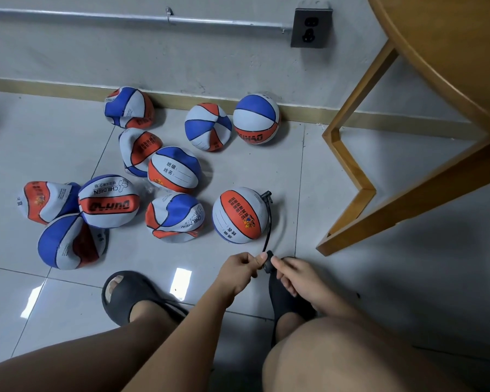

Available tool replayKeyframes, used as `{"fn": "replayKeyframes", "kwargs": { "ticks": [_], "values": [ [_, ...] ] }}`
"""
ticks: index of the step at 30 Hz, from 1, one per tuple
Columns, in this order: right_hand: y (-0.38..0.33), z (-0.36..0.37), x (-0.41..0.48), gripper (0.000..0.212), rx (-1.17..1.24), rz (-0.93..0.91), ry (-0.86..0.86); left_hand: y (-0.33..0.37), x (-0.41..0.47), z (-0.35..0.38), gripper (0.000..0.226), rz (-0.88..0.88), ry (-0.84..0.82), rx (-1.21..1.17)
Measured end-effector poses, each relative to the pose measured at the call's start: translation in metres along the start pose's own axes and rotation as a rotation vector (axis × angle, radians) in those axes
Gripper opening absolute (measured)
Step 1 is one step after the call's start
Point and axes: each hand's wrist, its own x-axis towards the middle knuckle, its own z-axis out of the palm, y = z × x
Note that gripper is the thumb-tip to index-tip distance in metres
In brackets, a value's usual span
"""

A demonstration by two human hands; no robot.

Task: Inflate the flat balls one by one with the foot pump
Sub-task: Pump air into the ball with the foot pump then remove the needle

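Ball [238,216], orange, white and blue, rounded out, on the tiled floor [266,165]. A black hose [268,224] is plugged into the ball's upper right side and curves down its right flank to the pump [268,263]. Only the pump's black front end shows, just below the ball.

Left hand [238,268], below the ball: thumb and curled fingers pinched on the hose where it meets the pump. Right hand [293,278], below and right of the ball: fingers curled around the pump end from the other side, fingertips nearly touching the left hand.

Flat balls [174,217]: a crumpled cluster left and upper left of the ball, the nearest just beside it. Round ball [256,118]: above the ball, against the wall [181,58].

Slipper [125,295], black, on a foot below and left of the ball. Table [450,66] and its wooden legs to the ball's right. Socket [311,28] on the wall, high above the ball.
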Motion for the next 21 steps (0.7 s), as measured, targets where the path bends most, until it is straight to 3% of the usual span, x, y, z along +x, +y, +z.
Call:
{"fn": "replayKeyframes", "kwargs": {
  "ticks": [3,7,11,16,19,21],
  "values": [
    [-0.014,0.005,0.001,0.043,-0.013,-0.041,0.023,0.007,-0.004,-0.008,0.048,0.025,-0.077,0.017],
    [-0.046,0.006,-0.01,0.042,0.13,-0.142,0.031,0.032,-0.015,-0.018,0.045,0.076,-0.219,-0.118],
    [-0.074,0.001,-0.017,0.043,0.247,-0.208,0.027,0.067,-0.016,-0.024,0.047,0.143,-0.247,-0.229],
    [-0.069,0.001,-0.012,0.064,0.258,-0.174,0.029,0.075,-0.011,-0.016,0.052,0.204,-0.203,-0.188],
    [-0.049,0.003,-0.004,0.09,0.157,-0.101,0.047,0.062,-0.01,-0.001,0.058,0.158,-0.131,-0.136],
    [-0.032,0.002,0.001,0.094,0.099,-0.037,0.057,0.048,-0.011,0.007,0.063,0.103,-0.114,-0.084]
  ]
}}
